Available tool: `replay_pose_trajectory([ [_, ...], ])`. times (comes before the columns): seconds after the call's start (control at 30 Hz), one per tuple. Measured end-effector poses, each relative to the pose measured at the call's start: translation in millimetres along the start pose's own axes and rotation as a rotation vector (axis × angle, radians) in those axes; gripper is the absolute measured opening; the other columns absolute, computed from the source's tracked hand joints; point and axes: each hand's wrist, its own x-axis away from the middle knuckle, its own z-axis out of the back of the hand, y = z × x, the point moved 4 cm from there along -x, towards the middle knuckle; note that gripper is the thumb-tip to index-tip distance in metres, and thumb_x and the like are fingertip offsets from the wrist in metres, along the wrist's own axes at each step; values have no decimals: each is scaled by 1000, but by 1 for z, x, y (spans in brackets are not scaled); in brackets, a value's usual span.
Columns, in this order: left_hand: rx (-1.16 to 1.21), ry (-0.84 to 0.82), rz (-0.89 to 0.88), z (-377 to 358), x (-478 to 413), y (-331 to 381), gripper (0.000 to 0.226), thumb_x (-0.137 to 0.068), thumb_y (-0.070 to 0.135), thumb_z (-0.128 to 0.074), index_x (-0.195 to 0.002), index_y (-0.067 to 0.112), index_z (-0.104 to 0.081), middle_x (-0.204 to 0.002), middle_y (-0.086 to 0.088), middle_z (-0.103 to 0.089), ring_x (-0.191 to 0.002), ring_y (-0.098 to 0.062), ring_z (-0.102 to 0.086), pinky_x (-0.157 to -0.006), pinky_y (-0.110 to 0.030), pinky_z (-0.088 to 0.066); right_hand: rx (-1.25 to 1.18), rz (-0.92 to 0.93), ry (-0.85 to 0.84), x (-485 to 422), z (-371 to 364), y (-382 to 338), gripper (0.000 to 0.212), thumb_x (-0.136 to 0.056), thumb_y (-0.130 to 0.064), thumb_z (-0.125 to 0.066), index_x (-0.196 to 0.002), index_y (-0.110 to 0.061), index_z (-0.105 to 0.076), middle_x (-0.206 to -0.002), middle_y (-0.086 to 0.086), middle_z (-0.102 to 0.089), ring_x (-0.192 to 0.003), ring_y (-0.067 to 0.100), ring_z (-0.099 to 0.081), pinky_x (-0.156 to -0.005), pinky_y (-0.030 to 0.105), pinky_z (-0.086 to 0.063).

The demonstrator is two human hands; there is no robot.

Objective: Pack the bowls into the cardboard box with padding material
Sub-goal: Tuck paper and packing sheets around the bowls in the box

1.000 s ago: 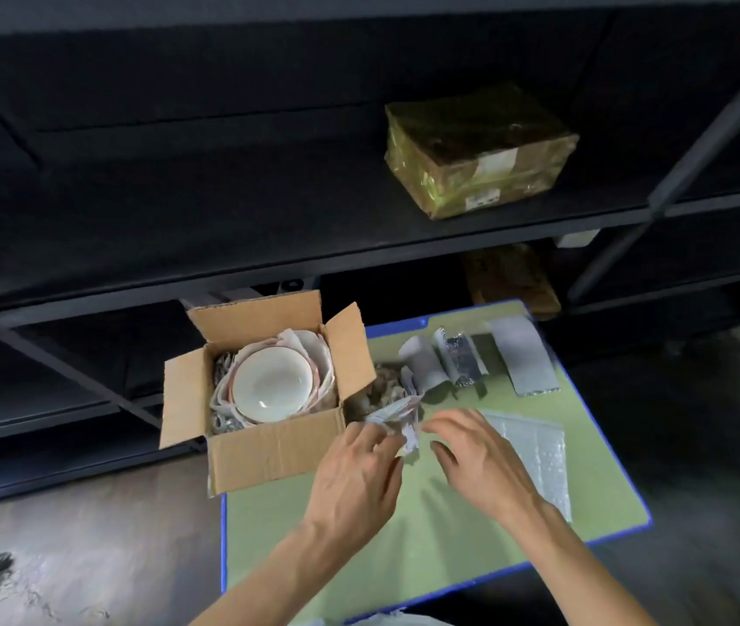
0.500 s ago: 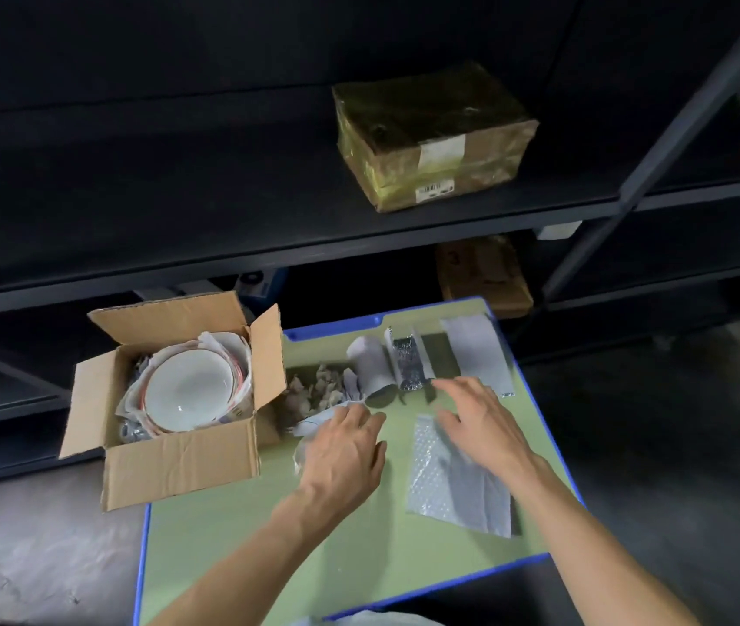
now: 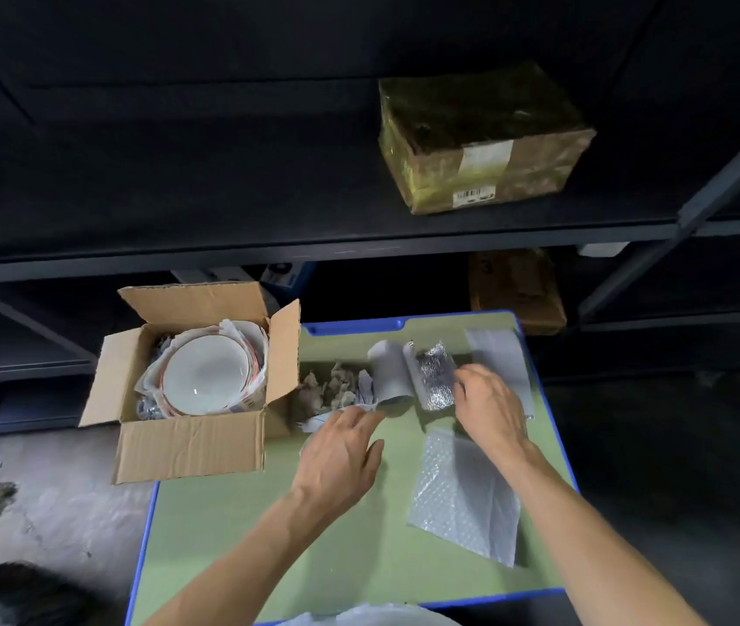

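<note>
An open cardboard box [image 3: 187, 445] stands at the left edge of the green table [image 3: 359, 548]. Inside it a white bowl [image 3: 205, 375] with a red rim lies on white wrapping paper. My left hand [image 3: 341, 454] rests palm down on a piece of pale paper [image 3: 318, 422] beside the box, fingers lightly bent over it. My right hand [image 3: 490, 408] reaches to a silver foil roll [image 3: 433, 375], fingertips touching it. A grey foam roll [image 3: 388, 372] lies next to the foil. A bubble wrap sheet [image 3: 463, 494] lies flat under my right forearm.
Crumpled grey paper [image 3: 332, 388] is heaped between the box and the rolls. A flat grey sheet [image 3: 501, 359] lies at the table's far right. Dark metal shelving [image 3: 314, 246] stands behind, with a taped parcel [image 3: 481, 142] on it and another package [image 3: 517, 286] below.
The view has shifted, so the box and table sit further right. My right hand has moved forward off the bubble wrap to the foil roll. My left hand stays on the pale paper.
</note>
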Motion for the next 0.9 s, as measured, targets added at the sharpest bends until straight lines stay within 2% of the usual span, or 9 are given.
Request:
replay_pose_trajectory([
  [0.1,58,47,-37,6,-12,8,38,-96,34,-48,-132,22,-53,-118,-1,-59,-110,-26,-56,-87,-40,-50,-40,51,131,10,25,6,17,-94,-11,-61,-105,-12,-73,-109,-1,-70,-97,27,-67,-72,37,-55],
  [0.2,149,101,-84,16,-28,23,50,-98,31,-51,-145,21,-40,-127,-6,-53,-112,-29,-55,-91,-40,-48,-124,110,188,21,51,5,14,-90,-8,-66,-99,-14,-74,-103,-6,-71,-92,22,-67,-72,38,-56],
  [0.27,155,138,-147,27,-38,34,66,-95,33,-56,-154,25,-26,-142,-7,-40,-124,-28,-47,-95,-41,-49,-172,159,175,29,62,2,20,-85,-3,-68,-98,-18,-73,-101,-11,-70,-90,17,-66,-72,37,-55],
  [0.37,50,83,-285,39,-49,46,87,-90,42,-65,-158,29,-13,-159,-13,-19,-143,-30,-26,-112,-41,-38,-157,223,104,41,70,-7,30,-80,-3,-67,-98,-26,-65,-95,-15,-63,-88,9,-58,-68,34,-49],
  [0.43,-15,51,-382,45,-51,50,91,-88,51,-66,-158,29,-13,-158,-11,-22,-143,-30,-26,-113,-43,-36,-157,260,79,46,71,-16,43,-76,3,-60,-104,-29,-59,-95,-15,-61,-89,9,-56,-68,35,-49],
  [0.5,-42,13,-427,47,-52,49,88,-86,57,-65,-155,27,-20,-148,-5,-37,-136,-26,-35,-106,-43,-41,-195,289,76,48,70,-23,53,-71,9,-55,-108,-29,-57,-95,-16,-60,-90,10,-57,-69,36,-51],
  [0.6,4,-20,-414,47,-44,44,66,-88,56,-63,-138,19,-39,-125,-1,-55,-112,-24,-53,-90,-40,-47,-206,334,94,49,65,-32,45,-74,7,-61,-100,-29,-59,-89,-17,-56,-84,5,-53,-64,39,-51],
  [0.77,99,-56,-379,51,-26,38,41,-92,44,-62,-113,13,-45,-99,5,-52,-76,-18,-48,-72,-38,-43,-283,427,82,55,66,-44,35,-74,3,-51,-92,-25,-60,-96,-17,-59,-90,8,-55,-68,38,-51],
  [0.9,53,-102,-418,48,-19,37,30,-90,37,-60,-105,12,-54,-95,2,-55,-86,-21,-53,-73,-39,-44,-354,462,23,60,66,-49,32,-83,2,-59,-93,-29,-63,-116,-21,-61,-102,3,-59,-79,31,-53],
])
